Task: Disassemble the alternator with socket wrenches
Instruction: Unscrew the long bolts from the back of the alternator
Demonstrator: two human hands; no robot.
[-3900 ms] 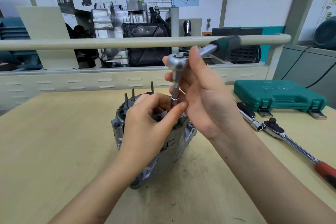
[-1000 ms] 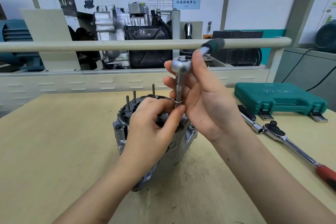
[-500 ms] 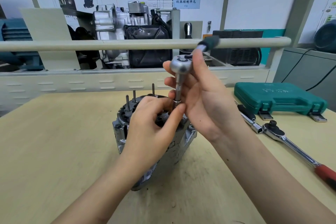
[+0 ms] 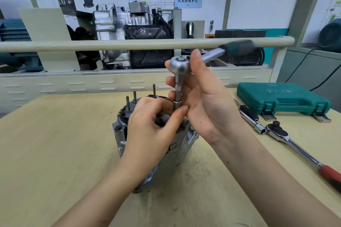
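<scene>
The grey metal alternator [image 4: 181,148] stands on end in the middle of the wooden table [image 4: 55,143], with three thin studs [image 4: 154,90] rising from its top. A small ratchet wrench [image 4: 180,64] with a dark green handle stands on a vertical extension and socket over the alternator's top. My right hand [image 4: 206,101] holds the ratchet head and extension, thumb up beside the head. My left hand [image 4: 155,129] rests on the alternator and pinches the socket's lower end with thumb and fingers. The fastener under the socket is hidden.
On the table at the right lie a closed green tool case [image 4: 282,97], a larger ratchet with a red handle [image 4: 299,151] and a black-handled extension bar [image 4: 251,118]. A cream rail [image 4: 129,43] and an engine display stand behind the table's far edge.
The ratchet's green handle has swung from pointing away to pointing right. Both hands and the alternator stay where they were.
</scene>
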